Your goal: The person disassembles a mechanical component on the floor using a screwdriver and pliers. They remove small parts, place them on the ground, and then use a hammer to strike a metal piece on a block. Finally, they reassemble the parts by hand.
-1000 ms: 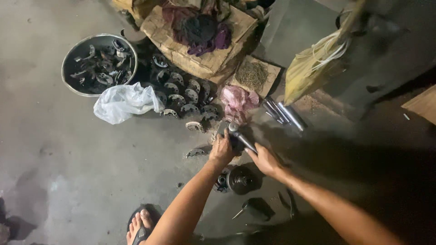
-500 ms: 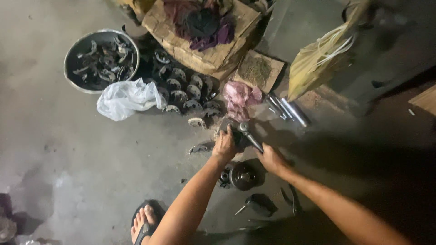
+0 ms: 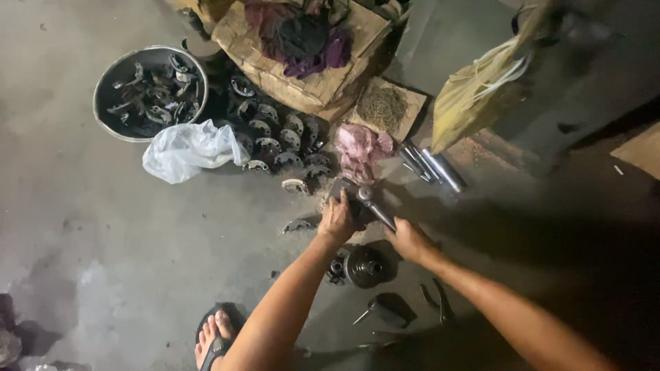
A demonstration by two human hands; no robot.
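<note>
On a grey concrete floor, the left hand presses down on a dark metal part, fingers curled over it; the right hand is closed around the lower end of a metal rod, which slants up toward eleven o'clock to a rounded head beside the left hand's fingers; a round dark hub sits on the floor just below and between the two wrists, at six o'clock from the rod; a pink rag lies at twelve o'clock from the hands, with a bundle of shiny steel bars at two o'clock; curved brake shoes are stacked in rows at eleven o'clock, a white plastic bag beside them; a round metal basin of dark parts stands farther out at ten o'clock; a sandalled foot shows at seven o'clock.
</note>
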